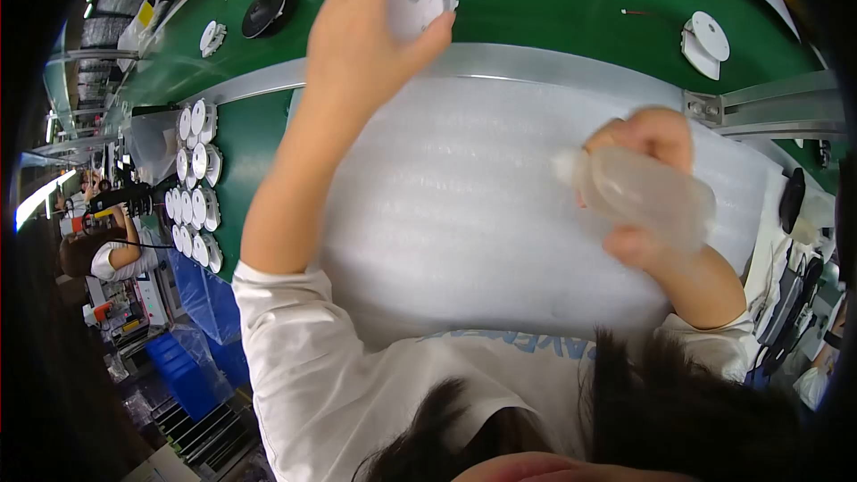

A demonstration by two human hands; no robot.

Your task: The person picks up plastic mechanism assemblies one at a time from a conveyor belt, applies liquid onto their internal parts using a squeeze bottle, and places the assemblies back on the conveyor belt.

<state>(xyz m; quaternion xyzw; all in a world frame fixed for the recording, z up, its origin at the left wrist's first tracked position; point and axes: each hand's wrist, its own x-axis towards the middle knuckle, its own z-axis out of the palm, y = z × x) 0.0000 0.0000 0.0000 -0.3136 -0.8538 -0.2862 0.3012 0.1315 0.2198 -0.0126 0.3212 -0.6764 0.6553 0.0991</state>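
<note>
Dark hair [687, 406] hung nearest.
Left hand [361, 45] gripped a rounded white part [413, 2]; right hand [659, 136] clutched a cloudy bottle [652, 196].

Bottle [656, 195] and right hand [662, 132] motion-blurred. Left hand [359, 40] hides part of the white disc [412, 13]. Shirt lettering [531, 342] partly hidden, can't read it all.

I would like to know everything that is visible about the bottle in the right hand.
The bottle is cloudy, half see-through and looks like plastic, with a paler, narrower tip at one end. Blur hides whether it holds anything. The right hand grips it over the white sheet, tilted, tip toward the picture's left.
</note>
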